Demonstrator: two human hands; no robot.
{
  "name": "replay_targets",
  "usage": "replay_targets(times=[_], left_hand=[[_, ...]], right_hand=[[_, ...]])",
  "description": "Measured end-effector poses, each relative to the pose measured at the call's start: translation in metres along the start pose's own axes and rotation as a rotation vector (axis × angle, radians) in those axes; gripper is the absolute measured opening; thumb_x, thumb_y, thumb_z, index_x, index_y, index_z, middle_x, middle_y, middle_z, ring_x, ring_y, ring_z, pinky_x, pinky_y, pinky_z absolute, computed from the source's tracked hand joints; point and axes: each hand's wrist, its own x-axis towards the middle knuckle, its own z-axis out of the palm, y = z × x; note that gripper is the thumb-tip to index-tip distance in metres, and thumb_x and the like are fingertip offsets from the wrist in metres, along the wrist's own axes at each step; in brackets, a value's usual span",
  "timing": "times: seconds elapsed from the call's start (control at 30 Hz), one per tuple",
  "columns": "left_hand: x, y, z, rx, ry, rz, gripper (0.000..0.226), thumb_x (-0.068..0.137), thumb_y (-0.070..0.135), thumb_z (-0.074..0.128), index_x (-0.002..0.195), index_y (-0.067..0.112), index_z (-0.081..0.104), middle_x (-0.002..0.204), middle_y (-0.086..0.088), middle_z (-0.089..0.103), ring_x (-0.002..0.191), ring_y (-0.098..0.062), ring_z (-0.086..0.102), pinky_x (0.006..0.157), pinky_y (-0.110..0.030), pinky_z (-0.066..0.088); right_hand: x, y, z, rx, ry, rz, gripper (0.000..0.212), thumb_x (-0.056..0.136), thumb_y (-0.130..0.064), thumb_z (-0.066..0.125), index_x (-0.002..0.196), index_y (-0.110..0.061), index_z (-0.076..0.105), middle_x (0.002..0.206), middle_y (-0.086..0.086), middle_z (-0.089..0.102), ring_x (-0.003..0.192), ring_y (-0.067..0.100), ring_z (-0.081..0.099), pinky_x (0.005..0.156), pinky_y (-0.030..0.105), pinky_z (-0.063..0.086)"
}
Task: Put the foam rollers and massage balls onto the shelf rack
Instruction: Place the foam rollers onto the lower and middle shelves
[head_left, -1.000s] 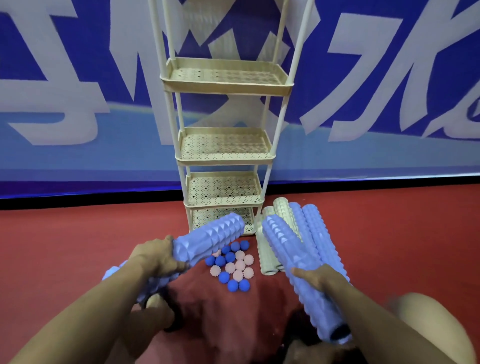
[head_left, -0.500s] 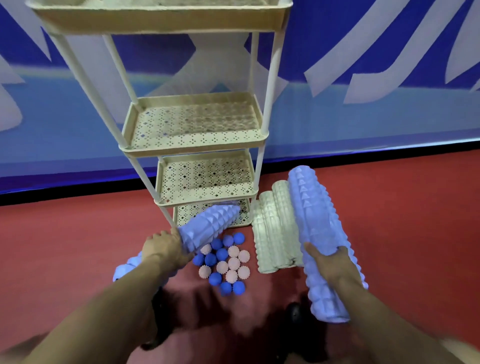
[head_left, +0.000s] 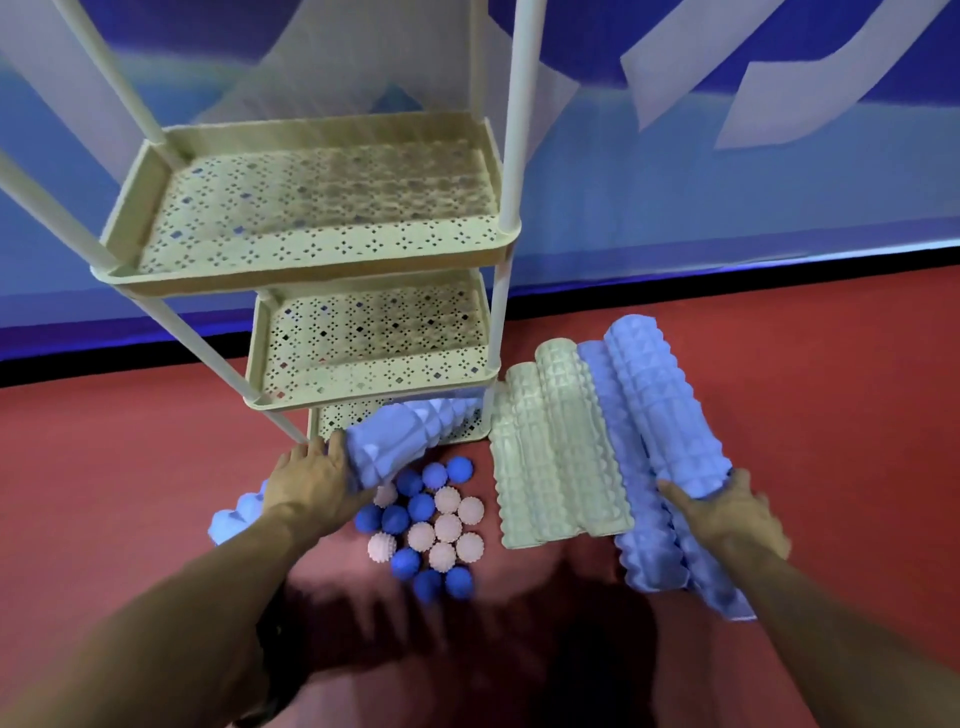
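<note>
My left hand (head_left: 306, 480) grips a light-blue foam roller (head_left: 400, 441); its far end pokes into the lowest tier of the cream shelf rack (head_left: 306, 265). My right hand (head_left: 727, 514) holds a second light-blue roller (head_left: 660, 400), tilted up over the rollers on the floor. Two cream rollers (head_left: 550, 447) and another blue roller (head_left: 639, 530) lie side by side to the right of the rack. A cluster of several blue and pink spiky massage balls (head_left: 431, 525) lies on the red floor between my hands.
The rack's two upper visible tiers are perforated trays with nothing on them, held by white poles (head_left: 514, 119). A blue and white banner wall (head_left: 727, 156) stands right behind the rack. Red floor (head_left: 104, 467) spreads left and right.
The view has moved closer to the rack. My left hand has pushed its roller forward into the bottom tier. My right hand's roller has shifted up and to the right.
</note>
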Motion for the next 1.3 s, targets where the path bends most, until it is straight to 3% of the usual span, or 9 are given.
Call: replay_targets(times=[0.23,0.47,0.53,0.7,0.77,0.9,1.1,1.2,1.3], left_hand=[[0.029,0.009,0.010,0.013,0.013,0.045,0.091,0.081,0.072,0.056,0.142,0.007,0.035,0.135,-0.020,0.050,0.123,-0.041,0.051,0.096,-0.046,0.045],[0.059,-0.002,0.023,0.039,0.012,0.068,0.085,0.072,0.057,0.078,0.126,-0.003,0.051,0.109,-0.019,0.059,0.095,-0.039,0.056,0.087,-0.049,0.047],[0.064,-0.004,0.027,0.024,0.005,0.048,0.090,0.072,0.058,0.078,0.130,-0.004,0.048,0.116,-0.019,0.057,0.099,-0.039,0.055,0.092,-0.048,0.044],[0.064,-0.005,0.041,-0.131,-0.043,-0.054,0.101,0.078,0.066,0.067,0.147,0.007,0.024,0.143,-0.009,0.040,0.123,-0.039,0.047,0.101,-0.050,0.039],[0.060,-0.004,0.045,-0.160,-0.057,-0.056,0.108,0.079,0.066,0.066,0.153,0.008,0.014,0.152,-0.009,0.032,0.130,-0.038,0.042,0.103,-0.051,0.038],[0.049,-0.011,0.049,-0.184,-0.017,-0.062,0.111,0.076,0.062,0.072,0.156,0.008,0.016,0.153,-0.011,0.035,0.128,-0.040,0.044,0.100,-0.052,0.040],[0.042,-0.035,0.046,-0.198,0.047,-0.014,0.109,0.068,0.055,0.083,0.150,0.002,0.034,0.137,-0.016,0.051,0.114,-0.045,0.052,0.093,-0.056,0.042],[0.043,-0.041,0.041,-0.197,0.093,0.013,0.099,0.066,0.052,0.084,0.141,0.003,0.043,0.126,-0.015,0.057,0.108,-0.042,0.054,0.089,-0.053,0.043],[0.047,-0.045,0.038,-0.203,0.096,0.022,0.093,0.067,0.052,0.083,0.138,0.006,0.043,0.125,-0.013,0.056,0.109,-0.039,0.053,0.090,-0.051,0.042]], right_hand=[[0.032,-0.005,0.037,0.075,-0.034,0.038,0.110,0.068,-0.081,0.068,0.150,-0.019,0.029,0.144,0.023,0.045,0.127,0.048,0.050,0.109,0.056,0.039],[0.059,-0.003,0.070,0.117,-0.096,0.051,0.120,0.061,-0.083,0.068,0.150,-0.015,0.025,0.145,0.024,0.046,0.131,0.046,0.048,0.109,0.059,0.039],[0.058,-0.006,0.074,0.108,-0.070,0.083,0.116,0.067,-0.077,0.072,0.151,-0.011,0.027,0.148,0.025,0.042,0.135,0.046,0.043,0.112,0.058,0.034],[0.042,-0.047,0.075,0.231,0.456,-0.217,0.075,0.082,-0.054,0.071,0.135,-0.004,0.054,0.139,0.025,0.053,0.125,0.049,0.050,0.105,0.056,0.037],[0.033,-0.080,0.069,0.346,0.482,-0.370,0.056,0.087,-0.045,0.062,0.129,-0.007,0.060,0.129,0.021,0.060,0.117,0.044,0.055,0.099,0.052,0.043],[-0.004,-0.143,0.069,0.563,0.236,-0.560,0.032,0.096,-0.024,0.065,0.125,-0.012,0.061,0.127,0.008,0.060,0.118,0.028,0.055,0.101,0.046,0.046],[-0.045,-0.200,0.080,0.801,-0.422,-0.647,0.052,0.097,-0.010,0.065,0.137,-0.035,0.045,0.129,-0.028,0.050,0.120,-0.003,0.051,0.095,0.015,0.042],[-0.052,-0.222,0.080,0.827,-0.541,-0.727,0.064,0.096,-0.001,0.063,0.149,-0.027,0.039,0.132,-0.015,0.061,0.117,-0.005,0.058,0.092,0.010,0.045],[-0.055,-0.231,0.082,0.840,-0.545,-0.699,0.066,0.094,-0.001,0.065,0.149,-0.025,0.037,0.133,-0.005,0.064,0.117,-0.002,0.062,0.099,0.022,0.050]])
